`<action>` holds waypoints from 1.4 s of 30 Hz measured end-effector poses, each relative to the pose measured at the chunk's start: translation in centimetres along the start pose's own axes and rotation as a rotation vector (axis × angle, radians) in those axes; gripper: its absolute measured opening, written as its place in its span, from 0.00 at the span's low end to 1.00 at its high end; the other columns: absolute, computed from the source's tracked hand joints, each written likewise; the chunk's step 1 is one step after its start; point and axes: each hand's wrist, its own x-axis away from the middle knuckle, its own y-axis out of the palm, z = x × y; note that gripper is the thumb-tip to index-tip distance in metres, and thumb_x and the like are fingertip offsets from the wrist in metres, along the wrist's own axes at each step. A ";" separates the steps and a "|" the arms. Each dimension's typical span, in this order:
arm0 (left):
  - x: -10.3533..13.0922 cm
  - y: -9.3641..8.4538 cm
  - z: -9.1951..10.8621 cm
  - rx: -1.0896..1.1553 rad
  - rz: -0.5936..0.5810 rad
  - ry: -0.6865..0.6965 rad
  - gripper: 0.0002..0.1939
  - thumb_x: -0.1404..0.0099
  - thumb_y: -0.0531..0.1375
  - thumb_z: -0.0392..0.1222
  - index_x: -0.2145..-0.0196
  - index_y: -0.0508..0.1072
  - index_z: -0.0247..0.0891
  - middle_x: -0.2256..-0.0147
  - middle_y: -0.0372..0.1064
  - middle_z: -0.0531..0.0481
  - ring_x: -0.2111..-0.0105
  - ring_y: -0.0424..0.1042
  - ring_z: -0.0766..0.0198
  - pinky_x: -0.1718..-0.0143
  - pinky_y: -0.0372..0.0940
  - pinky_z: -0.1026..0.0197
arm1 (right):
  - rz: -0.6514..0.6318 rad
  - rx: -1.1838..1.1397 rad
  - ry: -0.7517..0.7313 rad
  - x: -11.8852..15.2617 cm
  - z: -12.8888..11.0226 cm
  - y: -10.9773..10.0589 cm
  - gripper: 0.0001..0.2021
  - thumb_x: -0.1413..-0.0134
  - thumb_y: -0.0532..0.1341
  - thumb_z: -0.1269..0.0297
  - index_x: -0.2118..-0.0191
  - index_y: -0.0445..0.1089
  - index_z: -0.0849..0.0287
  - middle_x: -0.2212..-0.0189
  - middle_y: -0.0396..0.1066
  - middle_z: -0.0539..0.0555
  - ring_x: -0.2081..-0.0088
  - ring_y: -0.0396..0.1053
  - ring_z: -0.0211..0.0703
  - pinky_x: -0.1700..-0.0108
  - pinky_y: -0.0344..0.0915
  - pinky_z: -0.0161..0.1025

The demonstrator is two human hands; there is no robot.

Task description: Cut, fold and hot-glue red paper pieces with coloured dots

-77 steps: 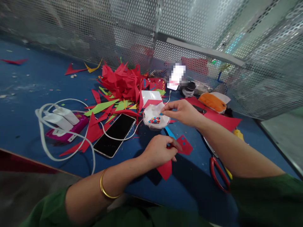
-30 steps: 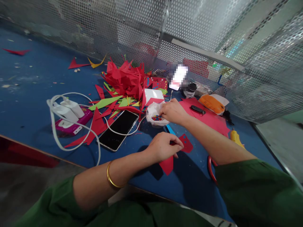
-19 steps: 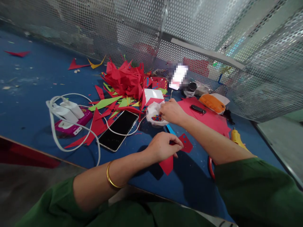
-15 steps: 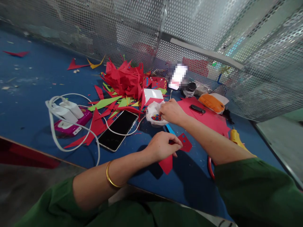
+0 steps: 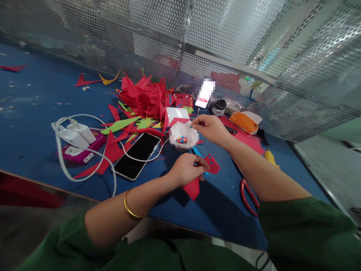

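Observation:
My left hand (image 5: 187, 169) pinches a red paper cutout (image 5: 212, 164) with blue dots on it, held just over the blue table. Another part of red paper (image 5: 193, 188) shows under that hand; whether it is the same piece I cannot tell. My right hand (image 5: 210, 128) is raised at the right rim of a white-lined bowl (image 5: 172, 132), thumb and finger pinched on what looks like a small blue dot (image 5: 192, 127). Small red, blue and yellow pieces (image 5: 181, 140) lie in the bowl. A blue strip (image 5: 196, 151) sticks out beyond the left hand.
A dark-screened phone (image 5: 138, 156), a white cable and chargers on a purple power strip (image 5: 84, 148) lie left. Red paper scraps (image 5: 143, 96) are heaped behind. Red-handled scissors (image 5: 248, 201) and a yellow tool (image 5: 270, 158) are at right. Perforated metal panels stand behind.
My right hand has risen out of the bowl to its right rim, fingers pinched. My left hand has lifted and tilted the dotted red cutout slightly. The view has shifted a little.

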 end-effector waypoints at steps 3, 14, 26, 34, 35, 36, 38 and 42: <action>0.0 -0.1 0.4 0.051 0.028 -0.017 0.05 0.39 0.62 0.34 0.67 0.78 0.33 0.69 0.77 0.48 0.77 0.76 0.66 0.73 0.67 0.65 | 0.068 -0.233 0.083 2.7 -1.2 -2.1 0.06 0.48 0.61 0.63 0.70 0.73 0.60 0.74 0.73 0.51 0.71 0.64 0.39 0.67 0.60 0.38; 0.9 0.5 1.5 0.059 0.048 0.073 0.04 0.43 0.62 0.31 0.70 0.77 0.34 0.73 0.76 0.51 0.77 0.75 0.68 0.70 0.67 0.65 | 0.479 -0.659 0.433 17.3 -0.3 -0.8 0.08 0.51 0.67 0.57 0.71 0.73 0.56 0.57 0.77 0.55 0.52 0.71 0.48 0.49 0.63 0.45; 0.6 0.7 1.3 0.073 0.043 -0.010 0.07 0.44 0.60 0.30 0.71 0.78 0.35 0.77 0.75 0.53 0.77 0.74 0.69 0.69 0.65 0.67 | 0.405 -0.885 0.529 17.8 0.9 2.4 0.08 0.52 0.68 0.58 0.70 0.74 0.55 0.73 0.72 0.48 0.68 0.66 0.41 0.62 0.62 0.38; 0.6 0.4 1.1 -0.003 -0.051 -0.062 0.08 0.45 0.65 0.40 0.67 0.80 0.35 0.76 0.76 0.51 0.75 0.74 0.66 0.68 0.67 0.64 | 0.449 -0.578 0.422 18.5 0.8 2.9 0.07 0.43 0.63 0.59 0.69 0.73 0.55 0.63 0.73 0.53 0.58 0.70 0.46 0.53 0.64 0.43; 0.6 0.4 1.1 -0.001 -0.031 -0.062 0.08 0.45 0.65 0.41 0.67 0.80 0.35 0.76 0.76 0.51 0.75 0.73 0.66 0.68 0.67 0.63 | 0.492 -0.499 0.394 18.6 0.7 3.0 0.07 0.43 0.62 0.60 0.69 0.73 0.55 0.60 0.73 0.54 0.54 0.70 0.47 0.50 0.64 0.44; 0.6 0.3 1.0 0.005 -0.008 -0.059 0.08 0.45 0.65 0.41 0.68 0.80 0.34 0.75 0.76 0.51 0.75 0.73 0.65 0.68 0.67 0.63 | 0.535 -0.424 0.363 18.6 0.6 3.2 0.06 0.42 0.62 0.61 0.69 0.74 0.54 0.56 0.72 0.55 0.51 0.69 0.48 0.48 0.63 0.46; 0.7 0.4 0.9 0.020 0.032 -0.047 0.08 0.46 0.65 0.42 0.69 0.79 0.34 0.75 0.76 0.51 0.76 0.73 0.65 0.68 0.67 0.62 | 0.586 -0.310 0.302 18.7 0.5 3.5 0.06 0.41 0.61 0.61 0.67 0.75 0.53 0.53 0.70 0.56 0.49 0.68 0.49 0.46 0.62 0.48; 0.9 0.5 0.9 0.046 0.017 -0.008 0.08 0.46 0.66 0.41 0.69 0.79 0.34 0.75 0.75 0.52 0.76 0.72 0.66 0.68 0.67 0.62 | 0.599 -0.223 0.213 18.7 0.4 4.2 0.06 0.40 0.61 0.62 0.66 0.75 0.52 0.51 0.69 0.57 0.48 0.68 0.50 0.46 0.63 0.51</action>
